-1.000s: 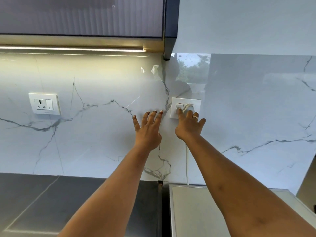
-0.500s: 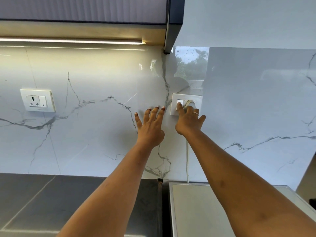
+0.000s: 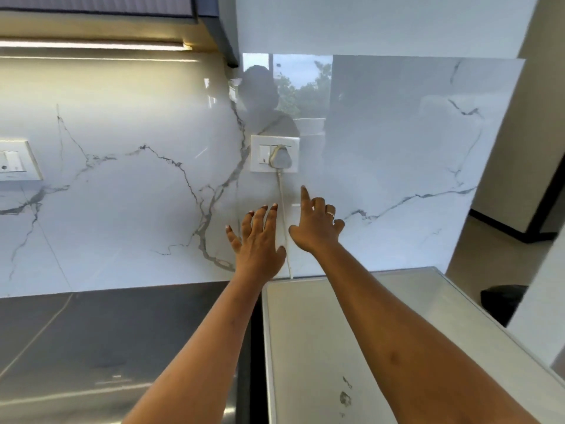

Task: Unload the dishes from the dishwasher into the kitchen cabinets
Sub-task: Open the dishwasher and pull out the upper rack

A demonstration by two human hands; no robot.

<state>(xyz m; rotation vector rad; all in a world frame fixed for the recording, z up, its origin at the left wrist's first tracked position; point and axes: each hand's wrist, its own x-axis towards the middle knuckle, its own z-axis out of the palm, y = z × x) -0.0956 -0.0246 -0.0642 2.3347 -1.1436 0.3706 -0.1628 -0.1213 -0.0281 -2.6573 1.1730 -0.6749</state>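
A white wall socket (image 3: pixel 274 153) with a switch and a white plug (image 3: pixel 280 156) sits on the marble backsplash. The plug's cable (image 3: pixel 283 209) runs down behind a grey appliance top (image 3: pixel 351 332). My right hand (image 3: pixel 315 228) hovers below the socket with its index finger stretched out and the other fingers loosely bent, holding nothing. My left hand (image 3: pixel 258 243) is beside it with fingers spread, also holding nothing. No dishes or dishwasher interior are in view.
A dark countertop (image 3: pixel 107 338) lies at lower left. A second socket (image 3: pixel 15 162) is at the left edge. An upper cabinet (image 3: pixel 101 4) with a light strip hangs at top left. An opening to another room is at the right.
My right hand has come off the socket switch and dropped below it. My left hand has lowered too. The view has tilted down and shifted right.
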